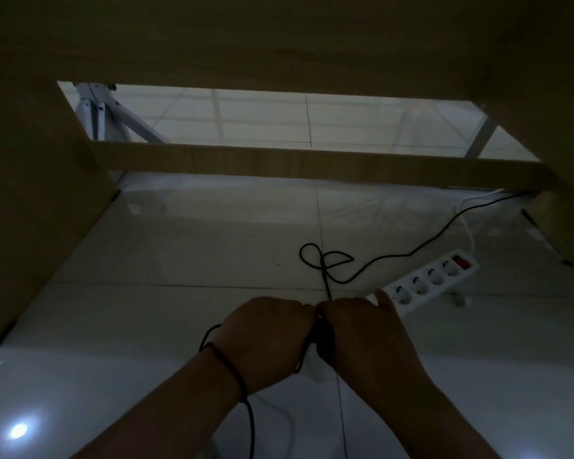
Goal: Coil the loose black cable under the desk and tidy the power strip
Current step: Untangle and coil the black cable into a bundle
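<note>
A thin black cable (388, 256) snakes over the white tiled floor from the far right, makes a small loop in the middle and runs up into my hands. My left hand (265, 336) and my right hand (365, 332) meet knuckle to knuckle low in the view, both gripping a dark bundle of the cable between them. More cable loops round my left wrist and trails down below it. A white power strip (434, 279) with several sockets and a red switch lies on the floor just right of my right hand, not touched.
I am under a wooden desk: side panels stand at left (30, 210) and right (564, 207), a crossbar (312, 164) runs across ahead. A white cord (468, 223) leads from the strip toward the far right. White metal legs (113, 117) stand beyond the crossbar.
</note>
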The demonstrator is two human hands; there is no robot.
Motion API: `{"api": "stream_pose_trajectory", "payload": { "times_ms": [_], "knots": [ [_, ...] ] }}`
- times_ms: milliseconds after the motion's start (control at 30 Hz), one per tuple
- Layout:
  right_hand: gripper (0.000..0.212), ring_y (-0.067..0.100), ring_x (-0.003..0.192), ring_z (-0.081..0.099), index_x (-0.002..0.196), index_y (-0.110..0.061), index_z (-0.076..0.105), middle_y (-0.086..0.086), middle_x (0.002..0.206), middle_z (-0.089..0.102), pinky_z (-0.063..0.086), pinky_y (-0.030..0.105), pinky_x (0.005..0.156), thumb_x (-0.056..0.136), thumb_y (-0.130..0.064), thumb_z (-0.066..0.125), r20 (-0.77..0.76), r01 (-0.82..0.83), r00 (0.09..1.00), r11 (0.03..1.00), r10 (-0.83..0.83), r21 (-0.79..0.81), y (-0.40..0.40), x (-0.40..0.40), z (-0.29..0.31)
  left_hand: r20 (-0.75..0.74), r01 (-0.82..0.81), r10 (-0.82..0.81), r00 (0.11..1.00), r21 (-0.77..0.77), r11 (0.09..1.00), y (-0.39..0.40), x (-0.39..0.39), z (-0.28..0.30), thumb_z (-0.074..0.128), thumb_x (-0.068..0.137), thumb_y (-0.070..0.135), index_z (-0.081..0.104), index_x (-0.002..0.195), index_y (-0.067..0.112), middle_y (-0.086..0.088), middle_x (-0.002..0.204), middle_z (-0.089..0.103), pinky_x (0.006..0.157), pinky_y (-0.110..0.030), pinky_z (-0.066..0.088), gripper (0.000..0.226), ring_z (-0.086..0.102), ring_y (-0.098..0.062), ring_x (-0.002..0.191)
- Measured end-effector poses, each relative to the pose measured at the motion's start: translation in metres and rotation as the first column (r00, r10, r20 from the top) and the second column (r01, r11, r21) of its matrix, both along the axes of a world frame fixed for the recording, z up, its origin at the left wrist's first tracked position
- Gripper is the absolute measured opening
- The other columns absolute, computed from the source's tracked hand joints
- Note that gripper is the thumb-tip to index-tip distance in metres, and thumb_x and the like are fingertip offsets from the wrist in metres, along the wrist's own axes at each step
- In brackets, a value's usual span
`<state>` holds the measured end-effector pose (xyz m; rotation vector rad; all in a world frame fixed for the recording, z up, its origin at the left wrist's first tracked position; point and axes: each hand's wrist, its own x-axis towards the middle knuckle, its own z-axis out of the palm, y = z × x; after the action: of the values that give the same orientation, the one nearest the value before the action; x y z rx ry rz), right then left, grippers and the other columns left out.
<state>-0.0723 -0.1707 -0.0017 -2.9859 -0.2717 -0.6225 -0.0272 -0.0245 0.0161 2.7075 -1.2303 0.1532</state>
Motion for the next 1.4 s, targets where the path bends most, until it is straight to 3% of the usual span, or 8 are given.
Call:
{"api": "stream_pose_trajectory", "payload": {
  "times_ms": [133,600,733,867,900,933,1133,1400],
  "knots": [
    [0.041,0.009,0.031,0.040,0.039,-0.022,0.042,-0.007,0.035,0.043,0.026,0.015,0.051,0.038,-0.011,0.082,-0.068,-0.026,0.997,0.996,0.032,0.079,0.004,0.004,0.002,-0.016,-0.020,0.020,1.000,-0.004,1.000,0.006,0.000,0.010,0.042,0.062,0.022,0.045,0.044,0.022,0.010,0.039,0.046,0.042,-0.011,0.000,0.018,0.038,0.000,0.030],
    [0.034,0.022,0.054,0.057,0.041,-0.023,0.052,-0.001,0.047,0.051,0.048,0.039,0.069,0.043,-0.029,0.086,-0.140,0.136,0.981,0.991,-0.134,0.008,0.006,-0.004,0.016,-0.007,-0.014,0.014,1.000,0.013,1.000,0.012,0.010,0.007,0.046,0.063,0.025,0.050,0.052,0.023,0.012,0.041,0.048,0.052,-0.005,-0.007,0.012,0.038,0.000,0.032],
    [0.029,0.024,0.082,0.070,0.050,-0.022,0.066,0.005,0.071,0.069,0.037,0.054,0.097,0.034,-0.031,0.088,-0.171,0.096,0.980,0.995,-0.099,-0.022,0.007,-0.004,0.009,0.020,0.028,-0.030,0.999,0.083,0.996,0.004,0.001,0.002,0.059,0.076,0.019,0.059,0.096,0.011,0.001,0.066,0.062,0.042,-0.016,0.010,0.021,0.048,-0.008,0.051],
    [0.021,-0.001,0.082,0.066,0.089,-0.011,0.071,-0.004,0.094,0.072,0.023,0.010,0.093,0.069,-0.006,0.077,-0.463,0.085,0.884,0.996,-0.065,0.022,0.022,0.011,0.010,-0.004,0.001,0.000,1.000,0.223,0.975,-0.001,-0.007,0.013,0.073,0.066,0.037,0.058,0.117,0.007,0.007,0.068,0.064,0.044,-0.016,0.016,0.061,0.056,-0.004,0.053],
    [0.018,0.002,0.072,0.065,0.092,-0.008,0.068,0.000,0.089,0.072,0.046,0.023,0.061,0.075,-0.001,0.070,-0.478,0.061,0.878,0.992,0.000,0.113,0.022,0.011,0.011,0.002,-0.007,0.006,1.000,0.207,0.978,-0.001,-0.005,0.015,0.060,0.082,0.034,0.041,0.134,0.006,0.002,0.087,0.065,0.049,-0.019,0.022,0.062,0.058,-0.008,0.069],
    [0.018,0.002,0.047,0.055,0.078,-0.009,0.067,0.000,0.066,0.068,0.021,0.015,0.027,0.065,0.001,0.073,-0.394,0.005,0.917,0.984,0.067,0.180,0.019,0.009,0.009,-0.013,-0.006,0.009,1.000,0.157,0.988,-0.001,-0.005,0.011,0.045,0.092,0.031,0.023,0.142,0.009,0.000,0.102,0.062,0.057,-0.022,0.027,0.059,0.056,-0.011,0.082],
    [0.026,0.002,0.028,0.030,0.057,-0.014,0.058,-0.005,0.036,0.047,0.000,0.007,0.040,0.044,-0.008,0.080,-0.273,-0.076,0.954,0.982,0.122,0.173,0.015,-0.003,0.015,-0.201,-0.043,0.041,0.979,-0.005,0.999,0.003,0.000,0.011,0.041,0.094,0.028,0.019,0.141,0.019,0.007,0.089,0.047,0.051,-0.019,0.022,0.053,0.035,-0.002,0.069],
    [0.014,0.010,0.065,0.053,0.083,-0.023,0.055,-0.002,0.077,0.060,0.038,0.021,0.052,0.093,-0.030,0.047,-0.342,0.047,0.937,0.940,0.075,0.337,-0.009,-0.005,0.029,-0.587,-0.175,-0.026,0.809,-0.283,0.943,0.024,0.019,0.020,0.070,0.078,0.031,0.042,0.119,0.032,0.013,0.087,0.059,0.056,-0.005,0.039,0.050,0.054,0.008,0.066]
  ]
}}
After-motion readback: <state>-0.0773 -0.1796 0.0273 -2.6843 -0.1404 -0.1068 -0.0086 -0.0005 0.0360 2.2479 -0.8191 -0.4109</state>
